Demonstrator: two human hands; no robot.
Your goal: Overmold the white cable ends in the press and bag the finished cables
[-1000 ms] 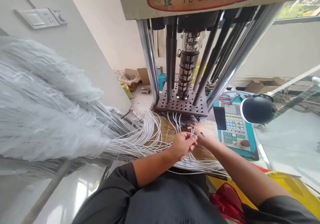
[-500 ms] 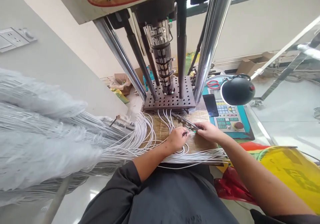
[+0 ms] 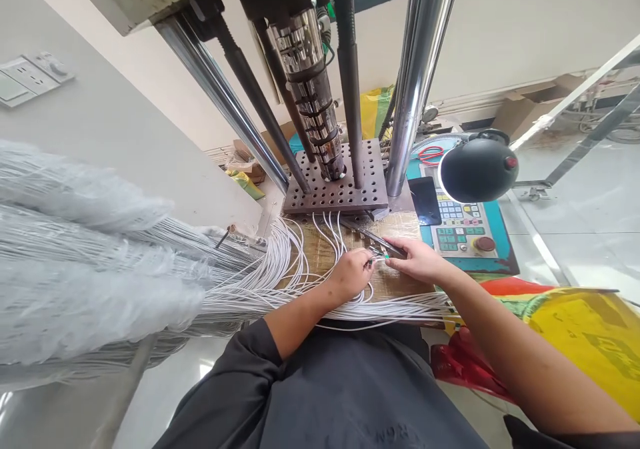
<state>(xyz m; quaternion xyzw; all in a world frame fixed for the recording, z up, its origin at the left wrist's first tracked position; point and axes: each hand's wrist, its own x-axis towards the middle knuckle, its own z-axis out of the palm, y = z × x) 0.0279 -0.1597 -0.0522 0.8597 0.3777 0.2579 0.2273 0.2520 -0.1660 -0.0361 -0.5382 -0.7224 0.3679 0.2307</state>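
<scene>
In front of the press, my left hand [image 3: 351, 274] is closed in a pinch beside the white cables [image 3: 336, 239]. A small, thin thing with dark and pale parts shows at its fingertips, too small to name. My right hand [image 3: 414, 261] grips the near end of a long dark metal bar [image 3: 369, 233], which slants back toward the press plate [image 3: 336, 199]. Between the two hands a little green piece [image 3: 387, 257] is visible, close to the right fingers. Small metal parts line the bar's near side.
Wrapped bundles of grey-white cable [image 3: 100, 255] fill the left side. Cable ends [image 3: 395, 310] lie along the bench's front edge. Steel columns [image 3: 425, 82] rise behind. At right are a black lamp [image 3: 477, 169], a control panel [image 3: 463, 232] and a yellow bag [image 3: 585, 335].
The camera view has shifted slightly, moving the press left and the lamp right in the picture. Both hands stay close together at the bar, with only small finger movement.
</scene>
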